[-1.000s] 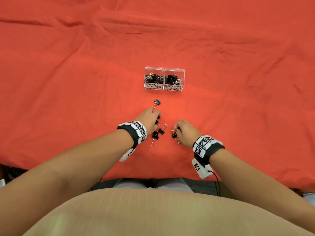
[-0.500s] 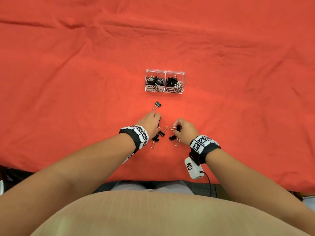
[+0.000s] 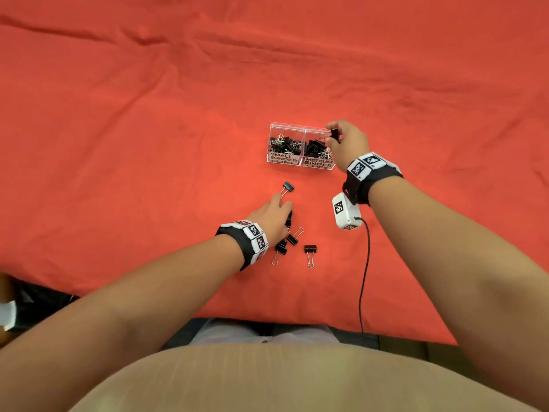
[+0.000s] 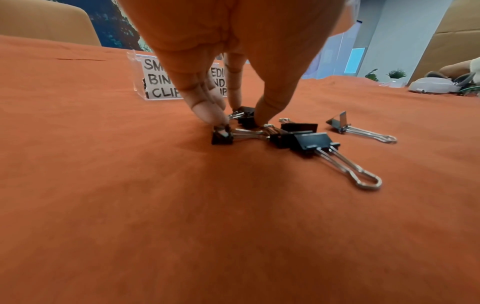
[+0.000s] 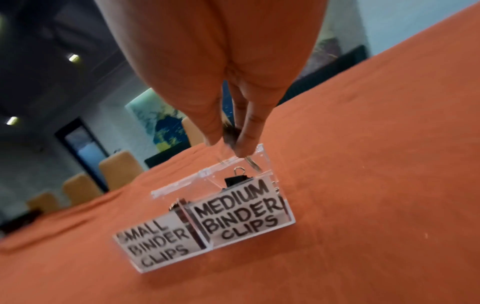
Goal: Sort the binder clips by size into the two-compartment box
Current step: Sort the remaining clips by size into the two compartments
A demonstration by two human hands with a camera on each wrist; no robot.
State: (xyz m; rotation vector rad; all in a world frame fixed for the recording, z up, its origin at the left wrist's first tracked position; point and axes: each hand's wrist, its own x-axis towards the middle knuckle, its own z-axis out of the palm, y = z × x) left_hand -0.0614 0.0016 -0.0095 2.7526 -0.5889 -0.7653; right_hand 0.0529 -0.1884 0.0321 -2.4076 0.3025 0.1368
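Note:
The clear two-compartment box (image 3: 285, 160) (image 5: 166, 253) stands on the cloth, labelled small on the left and medium on the right, with black clips in both halves. My right hand (image 3: 332, 135) (image 5: 228, 142) pinches a black binder clip (image 3: 334, 133) (image 5: 230, 133) just above the medium compartment. My left hand (image 3: 286, 214) (image 4: 239, 121) is down on the loose pile, its fingertips (image 4: 210, 117) and thumb closed around a small clip (image 4: 245, 118). Another small clip (image 4: 222, 136) lies right under the fingertips.
Loose clips lie on the red cloth: one ahead of my left hand (image 3: 288, 187), one medium clip apart to the right (image 3: 310, 251) (image 4: 340, 123), others by the wrist (image 3: 292, 239). A black cable (image 3: 364, 278) trails toward the near table edge.
My right hand lifted a clip from the pile and carried it forward and right to above the medium compartment. My left hand stayed on the pile.

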